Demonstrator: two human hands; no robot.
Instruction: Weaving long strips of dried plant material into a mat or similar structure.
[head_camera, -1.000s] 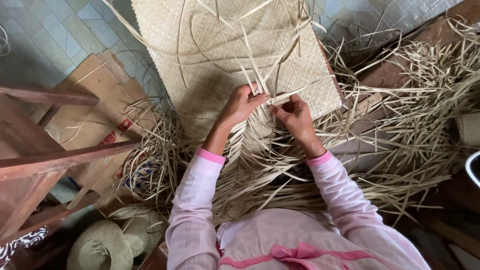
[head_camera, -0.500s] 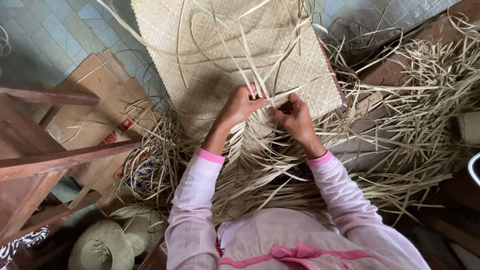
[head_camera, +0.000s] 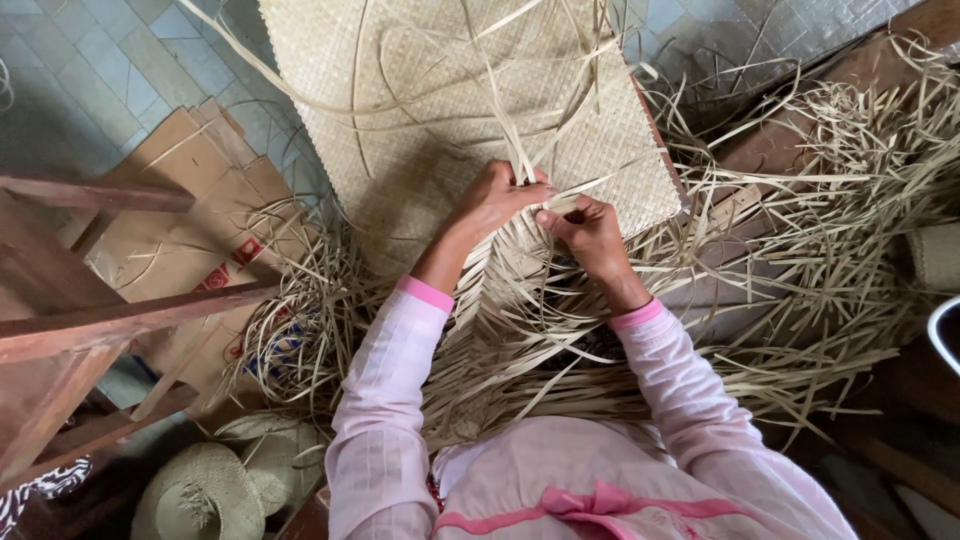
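Left hand and right hand meet at the near edge of a woven straw mat, both pinching loose flat straw strips; a straw hat lies far below-left.

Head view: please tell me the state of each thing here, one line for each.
Left hand: closed, pinching pale strips at the weaving edge.
Right hand: closed on strips, beside the left hand.
Woven mat: partly woven, loose strips trailing from its edge.
Cardboard: flattened on the floor.
Straw hat: lying on the floor.
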